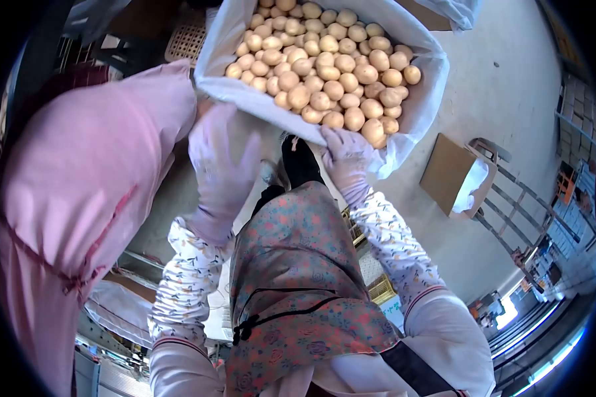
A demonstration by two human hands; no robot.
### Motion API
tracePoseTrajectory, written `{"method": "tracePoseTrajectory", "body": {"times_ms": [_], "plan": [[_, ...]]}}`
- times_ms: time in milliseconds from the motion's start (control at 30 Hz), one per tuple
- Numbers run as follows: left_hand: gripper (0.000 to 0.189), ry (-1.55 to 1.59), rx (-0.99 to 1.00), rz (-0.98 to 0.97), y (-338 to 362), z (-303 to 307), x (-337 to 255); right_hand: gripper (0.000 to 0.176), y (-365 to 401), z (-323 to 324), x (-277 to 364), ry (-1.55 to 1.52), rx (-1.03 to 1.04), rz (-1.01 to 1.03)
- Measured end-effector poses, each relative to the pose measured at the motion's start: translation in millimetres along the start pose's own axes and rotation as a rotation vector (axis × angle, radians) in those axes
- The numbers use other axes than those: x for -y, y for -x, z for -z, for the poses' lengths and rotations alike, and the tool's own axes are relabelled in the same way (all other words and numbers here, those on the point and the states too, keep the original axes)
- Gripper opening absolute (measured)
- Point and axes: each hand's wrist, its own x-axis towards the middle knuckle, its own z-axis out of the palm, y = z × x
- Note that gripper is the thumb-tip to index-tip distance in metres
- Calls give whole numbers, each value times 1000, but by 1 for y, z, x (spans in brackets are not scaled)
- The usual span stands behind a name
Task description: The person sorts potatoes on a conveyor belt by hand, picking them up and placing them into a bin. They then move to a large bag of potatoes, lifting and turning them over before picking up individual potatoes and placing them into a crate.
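A box lined with a white sheet (pixel 425 92) is at the top of the view, heaped with small round tan potatoes (pixel 331 73). My right hand (pixel 346 155), in a pale lilac glove, has its fingers curled over the near edge of the liner, close to the box's right corner. My left hand (pixel 222 159), in a matching glove, is just short of the box's near left edge. Its fingers are apart with nothing between them, and they are a little blurred. The box's sides are mostly covered by the liner.
Close on my left stands a person in a pink apron (pixel 86 192). A cardboard box (pixel 453 175) with white lining sits by a metal hand cart (pixel 523 192) at right. Yellow crates (pixel 381 289) are beside my legs. A plastic stool (pixel 187 43) is at upper left.
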Motion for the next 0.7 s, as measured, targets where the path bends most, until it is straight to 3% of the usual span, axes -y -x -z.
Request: {"method": "tracePoseTrajectory", "body": {"times_ms": [33,100,267,467,700], "plan": [[52,-28,14,-18,-33,2,-13,49,-2,3,0,-14,29,-20],[52,-95,227,-287,-89,8,-64,44,-9,12,-1,-50,108,-16],[49,19,663,-798,-123,-15,-142,44,-22,23,-7,-126,212,-19],[46,163,900,-976,-131,-34,-159,45,-17,21,-17,-166,252,-51],[42,258,1048,-1047,-142,-42,-155,43,-18,16,-17,-249,315,-80]]}}
